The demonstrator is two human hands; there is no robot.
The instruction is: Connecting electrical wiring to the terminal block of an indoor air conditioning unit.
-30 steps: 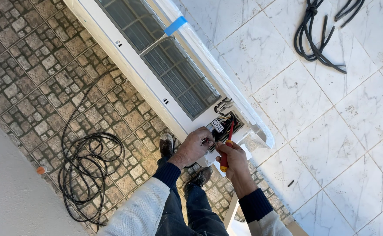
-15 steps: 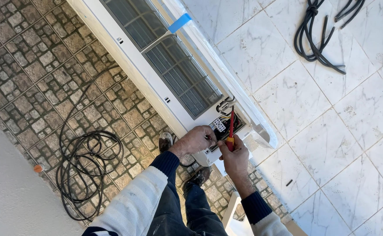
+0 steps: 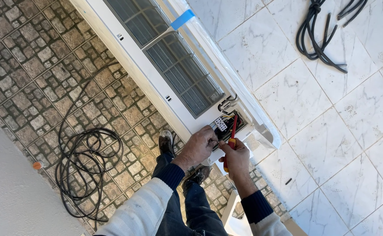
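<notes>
1. The right hand [image 3: 236, 156] is closed around a red screwdriver [image 3: 231, 136], tip in the wiring compartment [image 3: 230, 124] at frame centre.
2. The left hand [image 3: 199, 146] pinches wires there, fingers curled.
3. The white air conditioner unit [image 3: 156, 65] runs diagonally from the upper left.
4. A coiled black cable [image 3: 84, 161] lies lower left; a cable bundle [image 3: 316, 37] lies upper right.

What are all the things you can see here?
air conditioner unit: one, white, mounted on the tiled wall
blue tape: one strip, on the unit's top edge
terminal box: one, open, wires inside, at the unit's end
screwdriver: one, red with yellow, tip in the terminal box
cable coil: one, black, on the stone floor
cable bundle: one, black, against the white tiles
left hand: at the terminal box wires
right hand: gripping the screwdriver
</notes>
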